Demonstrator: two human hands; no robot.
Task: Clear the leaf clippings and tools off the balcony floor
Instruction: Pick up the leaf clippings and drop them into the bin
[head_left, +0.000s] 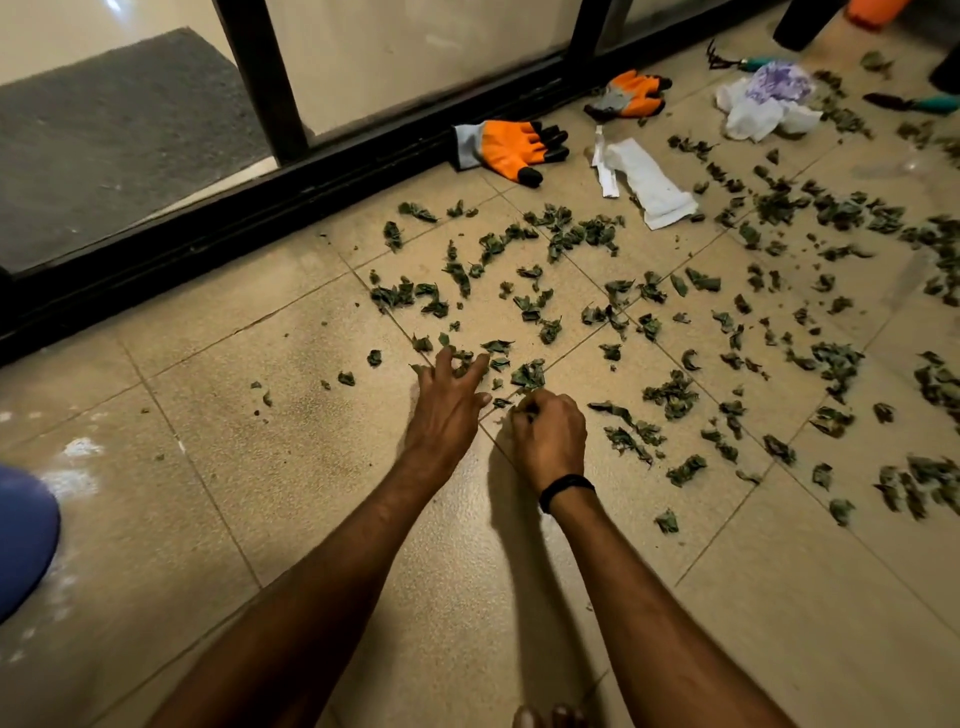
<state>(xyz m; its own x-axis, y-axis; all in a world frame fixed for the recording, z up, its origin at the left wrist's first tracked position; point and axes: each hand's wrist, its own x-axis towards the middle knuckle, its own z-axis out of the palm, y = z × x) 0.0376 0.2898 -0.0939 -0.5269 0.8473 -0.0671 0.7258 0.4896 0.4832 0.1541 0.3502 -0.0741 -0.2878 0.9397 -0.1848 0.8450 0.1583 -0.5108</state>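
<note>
Green leaf clippings (670, 317) lie scattered over the beige tiled floor (311, 467), from the middle to the right edge. My left hand (449, 405) rests on the tiles with fingers spread over a few clippings. Beside it my right hand (548, 439), with a black wristband, is closed on a small bunch of clippings. Two orange gloves (511, 148) (631, 96) lie by the door track. A hand rake (737, 62) and a trowel (914, 102), both with teal handles, lie at the far right.
A black sliding door frame (260, 208) runs along the left and back, with a grey mat (104, 140) behind the glass. White paper (644, 182) and a crumpled white bag (769, 101) lie among the clippings. A blue object (23, 535) sits at the left edge.
</note>
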